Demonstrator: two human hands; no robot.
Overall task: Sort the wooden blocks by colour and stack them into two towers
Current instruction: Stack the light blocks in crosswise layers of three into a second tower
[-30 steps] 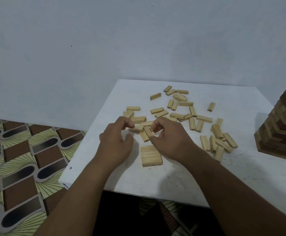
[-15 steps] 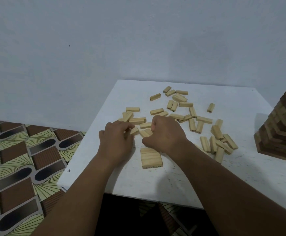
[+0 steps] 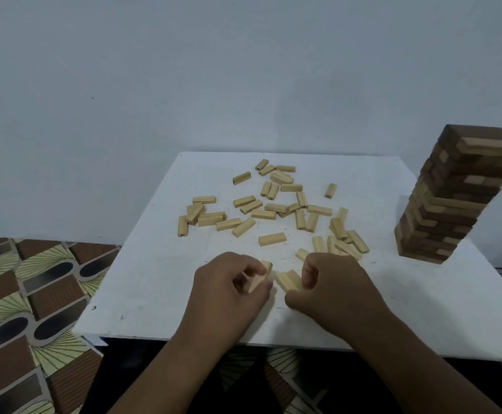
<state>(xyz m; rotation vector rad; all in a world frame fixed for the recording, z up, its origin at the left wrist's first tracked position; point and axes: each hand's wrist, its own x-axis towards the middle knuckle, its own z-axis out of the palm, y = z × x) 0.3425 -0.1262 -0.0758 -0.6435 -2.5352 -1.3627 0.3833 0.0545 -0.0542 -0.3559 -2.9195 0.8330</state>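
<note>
Several light wooden blocks [image 3: 272, 239] lie scattered over the middle of the white table [image 3: 142, 282]. Near the front edge, my left hand [image 3: 228, 289] is closed around a light block [image 3: 262, 276] held tilted. My right hand [image 3: 330, 286] grips light blocks [image 3: 288, 280] lying side by side just right of it. The flat row of blocks that lay on the table is hidden under my hands. A tall leaning tower [image 3: 455, 195] of mixed dark and light blocks stands at the right side of the table.
A pale wall rises behind the table. Patterned brown and green floor [image 3: 28, 297] lies to the left and below the table's front edge. The tower stands close to the right table edge.
Both hands pulled back from the pile toward the front edge, each carrying light blocks. The view tilted up, so more of the tower shows.
</note>
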